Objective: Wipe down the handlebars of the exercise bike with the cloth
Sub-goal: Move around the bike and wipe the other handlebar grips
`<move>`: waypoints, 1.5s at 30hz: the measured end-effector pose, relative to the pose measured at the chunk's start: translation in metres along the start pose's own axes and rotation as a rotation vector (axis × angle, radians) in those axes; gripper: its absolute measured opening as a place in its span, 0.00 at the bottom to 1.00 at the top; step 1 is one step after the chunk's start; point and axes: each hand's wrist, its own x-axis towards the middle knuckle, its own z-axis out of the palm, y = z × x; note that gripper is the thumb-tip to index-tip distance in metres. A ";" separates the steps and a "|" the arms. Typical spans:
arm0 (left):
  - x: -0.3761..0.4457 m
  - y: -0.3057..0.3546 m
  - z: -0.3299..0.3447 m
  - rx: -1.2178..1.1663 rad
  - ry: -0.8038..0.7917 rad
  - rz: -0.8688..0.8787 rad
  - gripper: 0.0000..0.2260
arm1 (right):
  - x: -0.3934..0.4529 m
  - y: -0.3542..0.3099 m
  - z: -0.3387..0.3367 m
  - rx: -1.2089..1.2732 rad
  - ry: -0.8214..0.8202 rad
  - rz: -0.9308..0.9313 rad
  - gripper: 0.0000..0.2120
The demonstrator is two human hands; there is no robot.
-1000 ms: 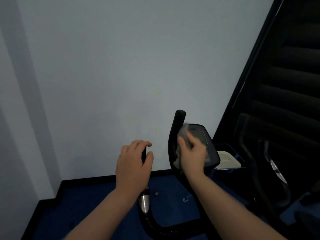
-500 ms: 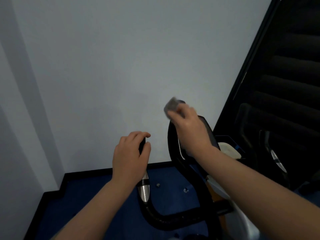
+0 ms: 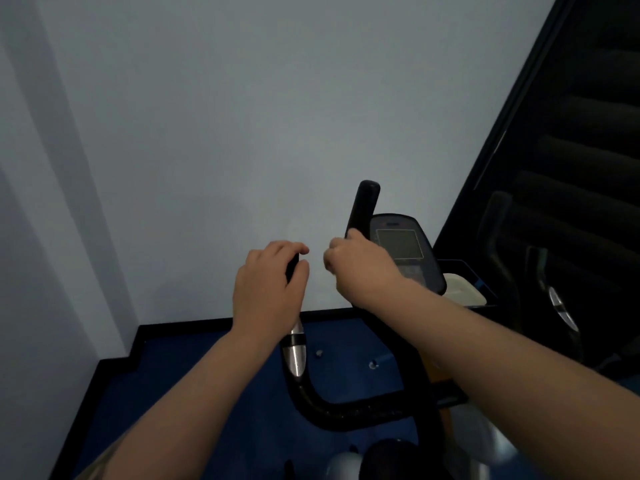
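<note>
The left hand (image 3: 268, 289) grips the left black foam handlebar (image 3: 296, 355). The right hand (image 3: 362, 268), fingers curled, wraps the right black upright handlebar (image 3: 363, 206); the cloth is hidden, and the grey-screened console (image 3: 401, 244) sits just right of it.

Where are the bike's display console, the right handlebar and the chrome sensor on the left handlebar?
display console (image 3: 400, 243), head view, screen centre
right handlebar (image 3: 364, 206), head view, upper grip
chrome sensor (image 3: 294, 356), head view, lower metal section

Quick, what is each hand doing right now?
Left hand: closed around the left handlebar grip.
Right hand: closed on the right handlebar; cloth hidden.
</note>
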 end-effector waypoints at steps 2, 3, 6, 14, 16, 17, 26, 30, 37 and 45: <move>0.000 0.000 -0.001 -0.004 0.003 0.006 0.11 | -0.009 0.013 -0.006 0.235 -0.163 -0.050 0.10; 0.000 -0.001 -0.001 -0.012 0.009 0.006 0.11 | -0.014 0.021 -0.014 0.372 -0.247 -0.067 0.09; -0.001 -0.001 0.003 -0.025 0.042 -0.004 0.10 | -0.006 0.038 -0.033 0.634 0.000 -0.061 0.08; -0.001 -0.002 0.005 -0.015 0.056 0.009 0.10 | -0.026 0.021 0.005 0.353 0.089 -0.102 0.09; -0.001 -0.002 0.006 -0.028 0.062 0.009 0.09 | -0.039 0.037 -0.007 0.497 -0.084 -0.187 0.07; -0.001 -0.002 0.006 -0.033 0.066 0.006 0.09 | -0.041 0.046 -0.014 0.567 -0.154 -0.220 0.07; -0.002 0.000 0.007 -0.038 0.064 -0.003 0.09 | -0.043 0.026 0.024 0.598 0.237 -0.104 0.06; -0.002 -0.001 0.007 -0.042 0.060 -0.002 0.09 | -0.079 0.053 0.016 0.777 -0.056 -0.163 0.08; -0.006 0.011 0.008 -0.117 0.007 -0.106 0.14 | -0.065 0.034 0.014 0.821 0.323 0.136 0.13; -0.080 0.058 0.016 -0.183 -0.108 0.003 0.18 | -0.158 0.066 0.038 0.806 0.118 0.051 0.12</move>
